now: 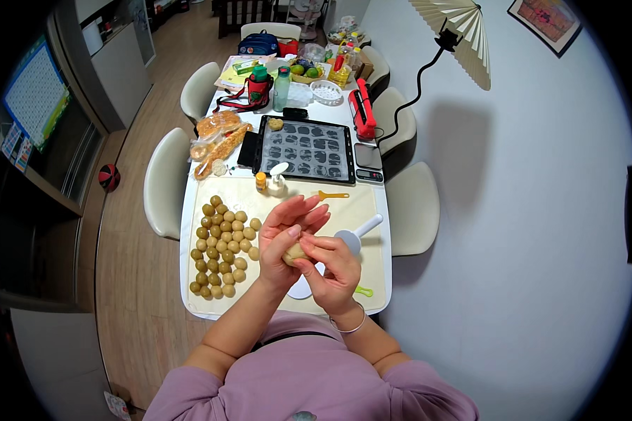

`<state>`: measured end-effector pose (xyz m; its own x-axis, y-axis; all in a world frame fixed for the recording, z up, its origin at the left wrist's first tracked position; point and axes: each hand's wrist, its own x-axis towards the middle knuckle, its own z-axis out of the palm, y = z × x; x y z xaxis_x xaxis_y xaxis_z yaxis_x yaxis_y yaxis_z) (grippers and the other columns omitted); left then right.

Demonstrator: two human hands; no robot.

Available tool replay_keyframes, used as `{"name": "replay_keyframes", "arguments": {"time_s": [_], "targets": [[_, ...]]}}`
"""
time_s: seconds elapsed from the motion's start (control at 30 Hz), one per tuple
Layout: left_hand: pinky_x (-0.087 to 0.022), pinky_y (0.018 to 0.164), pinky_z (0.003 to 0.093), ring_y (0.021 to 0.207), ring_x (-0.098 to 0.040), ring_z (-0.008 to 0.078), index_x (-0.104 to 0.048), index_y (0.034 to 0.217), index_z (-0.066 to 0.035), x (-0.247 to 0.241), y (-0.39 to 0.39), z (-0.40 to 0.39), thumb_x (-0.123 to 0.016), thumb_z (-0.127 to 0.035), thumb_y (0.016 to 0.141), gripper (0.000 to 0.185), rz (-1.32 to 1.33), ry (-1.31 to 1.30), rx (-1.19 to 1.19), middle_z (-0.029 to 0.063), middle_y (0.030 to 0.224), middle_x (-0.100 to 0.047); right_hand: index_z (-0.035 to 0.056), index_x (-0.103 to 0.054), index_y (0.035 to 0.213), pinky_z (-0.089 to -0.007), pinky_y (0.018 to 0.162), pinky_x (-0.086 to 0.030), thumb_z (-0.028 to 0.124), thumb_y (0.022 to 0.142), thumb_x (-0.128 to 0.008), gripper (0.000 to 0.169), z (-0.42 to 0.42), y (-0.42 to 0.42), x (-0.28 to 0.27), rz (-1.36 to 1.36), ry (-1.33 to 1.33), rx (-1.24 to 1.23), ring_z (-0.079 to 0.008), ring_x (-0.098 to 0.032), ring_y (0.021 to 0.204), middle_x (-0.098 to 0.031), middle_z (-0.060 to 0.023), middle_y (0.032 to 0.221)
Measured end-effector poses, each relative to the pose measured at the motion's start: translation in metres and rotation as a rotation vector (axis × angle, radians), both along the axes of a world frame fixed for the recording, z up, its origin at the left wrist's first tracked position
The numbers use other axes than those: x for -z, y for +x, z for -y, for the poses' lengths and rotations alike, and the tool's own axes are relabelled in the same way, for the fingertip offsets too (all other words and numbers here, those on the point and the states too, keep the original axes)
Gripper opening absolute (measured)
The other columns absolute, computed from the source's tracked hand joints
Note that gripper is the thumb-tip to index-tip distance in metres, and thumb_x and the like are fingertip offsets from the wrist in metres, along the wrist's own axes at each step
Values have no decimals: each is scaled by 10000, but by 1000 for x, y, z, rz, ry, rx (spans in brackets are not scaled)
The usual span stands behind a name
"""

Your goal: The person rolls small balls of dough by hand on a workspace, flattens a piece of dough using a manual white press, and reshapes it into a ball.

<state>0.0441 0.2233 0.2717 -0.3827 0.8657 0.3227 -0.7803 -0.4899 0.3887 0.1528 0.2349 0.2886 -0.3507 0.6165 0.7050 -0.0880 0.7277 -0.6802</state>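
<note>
Above the near part of a cream mat (279,205), my left hand (283,247) cups a pale dough ball (295,254). The fingers and thumb of my right hand (331,268) pinch the same ball from the right. Many small balls, some olive-brown (212,253) and some paler beige (238,236), lie in rows at the mat's left. A white round-plated tool with a handle (368,225) rests right of my hands. Below them shows part of a white disc (299,290), mostly hidden. One shaped piece of dough (275,124) sits on a lined black baking tray (354,158).
Behind my hands stand a small orange-capped jar (261,182) and a white pump bottle (277,184). A yellow fork (333,195) and a green-handled tool (364,291) lie on the mat. Bagged bread (224,150), a digital scale (368,175), bottles and a fruit basket occupy the table beyond.
</note>
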Motion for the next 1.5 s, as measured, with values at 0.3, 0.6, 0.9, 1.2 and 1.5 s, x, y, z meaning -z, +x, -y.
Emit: {"name": "replay_keyframes", "arguments": {"time_s": [0.3,0.6,0.9,1.2,1.5], "targets": [[-374,1103,500,1306,-476,370,-339,1411,-45,-16,-2,-5,-512,-293,994,515,-225,86,-272,248,1428,-428,4,-666,1151,-269,797,-547,85,777,-796,404,0,0,-7,-9,-280,-79,-182,-658,969,-659,-137,1162],[-487,989,490,1085,-629,343,-594,1030,-32,-4,0,4,-468,-289,996,288,281,-233,140,192,1113,-651,1,-693,1077,-323,913,-504,-21,730,-783,359,-3,-7,-12,70,-115,9,-232,-640,1043,-674,-129,1104],[-560,863,417,895,-691,287,-566,814,-7,2,-2,1,-542,-169,980,233,98,-213,-6,216,884,-690,10,-720,1040,-226,723,-495,-38,763,-770,286,-5,-10,8,-45,-152,-10,-156,-630,907,-671,-111,1073],[-486,993,432,1083,-628,290,-615,1076,30,-14,5,2,-402,-415,1033,495,-53,-169,-75,209,1131,-653,-9,-706,1035,-286,870,-520,-16,823,-725,212,-6,-11,12,-160,-314,-2,-209,-659,993,-684,-152,1095],[-503,991,433,1137,-614,301,-603,1136,72,-3,7,-5,-411,-223,1030,368,-54,-326,-64,200,1202,-631,-9,-678,1112,-267,910,-480,3,862,-700,252,-2,-17,12,-228,-493,4,-158,-608,942,-633,-69,1013]]}}
